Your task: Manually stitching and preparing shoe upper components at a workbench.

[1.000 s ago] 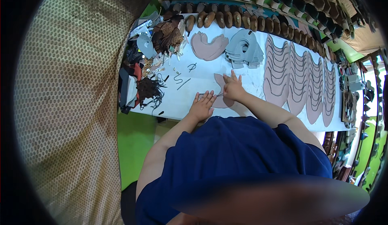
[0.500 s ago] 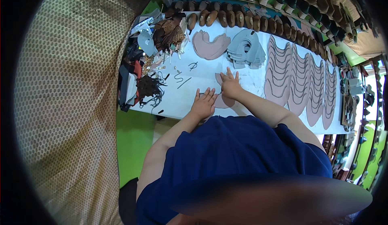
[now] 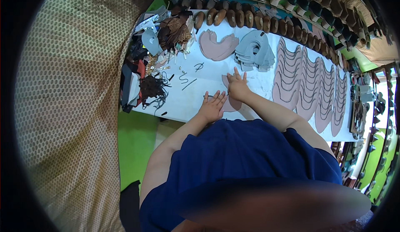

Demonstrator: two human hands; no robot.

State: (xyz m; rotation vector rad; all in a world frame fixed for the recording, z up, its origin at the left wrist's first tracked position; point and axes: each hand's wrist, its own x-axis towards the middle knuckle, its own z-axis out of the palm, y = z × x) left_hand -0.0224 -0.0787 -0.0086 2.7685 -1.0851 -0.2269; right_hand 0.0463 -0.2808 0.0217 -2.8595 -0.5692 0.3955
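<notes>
A pink, curved shoe-upper piece point(image 3: 233, 103) lies on the white table close to my body, partly hidden under my hands. My left hand point(image 3: 212, 109) rests flat at its left edge, fingers stretched out and slightly apart. Across the piece's middle lies my right hand point(image 3: 238, 88), pressing down, with some fingers extended and spread toward the far side. Its thumb side is hard to make out. Beside the left fingertips shows a bit of thin dark strip point(image 3: 207, 96). Further left lie loose dark strips point(image 3: 189, 84), one straight and others curled.
Beyond my hands are a pink stack of cut pieces point(image 3: 217, 51) and a grey stack point(image 3: 255, 53). Rows of overlapping pink pieces point(image 3: 287, 78) cover the table's right point(image 3: 266, 119). Scraps and dark cords point(image 3: 153, 88) pile up at left. Shoe lasts point(image 3: 240, 18) line the back.
The view has shifted slightly. Both hands stay on the pink piece in nearly the same pose, the left fingers a little differently spread.
</notes>
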